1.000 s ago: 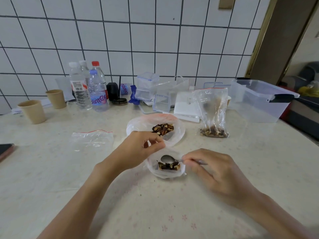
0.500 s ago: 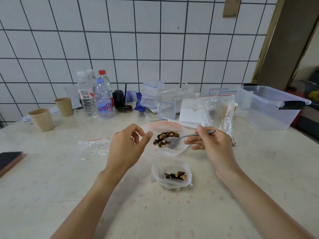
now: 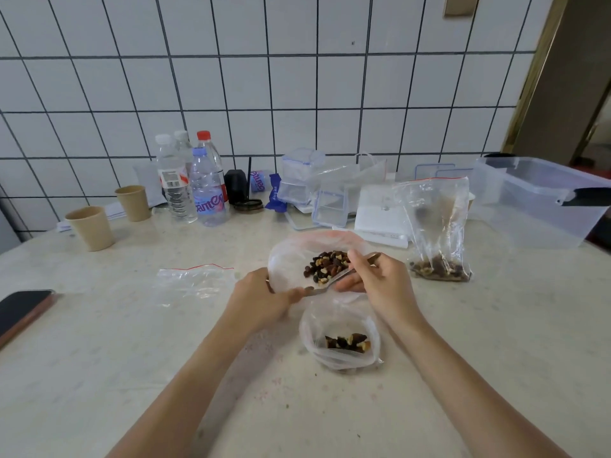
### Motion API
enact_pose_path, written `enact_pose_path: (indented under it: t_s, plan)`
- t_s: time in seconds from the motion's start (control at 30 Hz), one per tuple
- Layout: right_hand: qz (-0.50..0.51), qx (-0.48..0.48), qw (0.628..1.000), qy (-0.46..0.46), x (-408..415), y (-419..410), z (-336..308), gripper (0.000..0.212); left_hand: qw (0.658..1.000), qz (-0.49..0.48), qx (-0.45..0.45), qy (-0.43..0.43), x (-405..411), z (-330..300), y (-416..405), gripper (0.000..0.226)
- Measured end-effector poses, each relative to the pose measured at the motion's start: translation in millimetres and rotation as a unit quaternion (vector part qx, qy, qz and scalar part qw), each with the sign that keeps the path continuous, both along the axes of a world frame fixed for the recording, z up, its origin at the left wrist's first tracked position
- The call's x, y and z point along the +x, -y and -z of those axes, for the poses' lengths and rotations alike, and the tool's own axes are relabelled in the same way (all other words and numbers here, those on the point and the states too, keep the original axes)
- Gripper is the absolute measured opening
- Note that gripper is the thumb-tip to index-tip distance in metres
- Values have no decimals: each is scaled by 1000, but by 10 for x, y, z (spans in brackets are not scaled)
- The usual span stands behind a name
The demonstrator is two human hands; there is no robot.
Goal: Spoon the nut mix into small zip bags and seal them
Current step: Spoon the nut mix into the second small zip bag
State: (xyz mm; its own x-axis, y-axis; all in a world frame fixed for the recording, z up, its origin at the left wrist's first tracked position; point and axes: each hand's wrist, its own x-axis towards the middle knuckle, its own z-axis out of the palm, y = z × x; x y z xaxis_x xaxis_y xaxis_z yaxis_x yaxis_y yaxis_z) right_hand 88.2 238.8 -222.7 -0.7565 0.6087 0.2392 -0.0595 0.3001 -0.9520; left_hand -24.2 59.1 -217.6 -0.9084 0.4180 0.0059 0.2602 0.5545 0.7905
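A: Where is the nut mix (image 3: 327,266)?
B: Dark and pale pieces heaped in a wide clear bag (image 3: 287,262) with a reddish rim, at the middle of the bench. A metal spoon (image 3: 325,285) lies tilted at its near edge.
A: And the small zip bags?
B: An open one (image 3: 340,338) stands nearest, with a few nuts at its bottom. An empty one (image 3: 193,282) lies flat to the left, red strip on top. A tall one (image 3: 438,226) stands upright to the right, nuts at its base.

I see spoon (image 3: 325,285) bowl hidden behind left hand (image 3: 261,300). Phone (image 3: 20,312) cut by left edge. Storage bin (image 3: 532,206) cut at right. Bottle (image 3: 206,190) label partly legible.
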Motion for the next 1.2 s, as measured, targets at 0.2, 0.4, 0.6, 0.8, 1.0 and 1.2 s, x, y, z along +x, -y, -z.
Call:
enact_pose_path:
  t_s: [0.2, 0.4, 0.6, 0.8, 1.0, 1.2]
  plan:
    - [4, -36, 999, -14, 3, 26, 12, 38, 996, 20, 71, 41, 88, -20, -27, 29]
    - [17, -26, 998, -55, -54, 75, 1, 36, 991, 38, 111, 62, 91, -34, -24, 31]
    - [-1, 20, 1000, -9, -88, 110, -7, 34, 986, 42, 136, 83, 122, -53, -24, 33]
    - [70, 42, 997, -16, -93, 61, -5, 35, 980, 34, 173, 87, 144, -89, -21, 35]
    - [120, 83, 989, -31, -129, 103, 88, 35, 977, 32, 189, 94, 181, -99, -29, 35]
    - [92, 78, 992, -38, -162, 78, 109, 28, 977, 38, 187, 94, 202, -112, -35, 34]
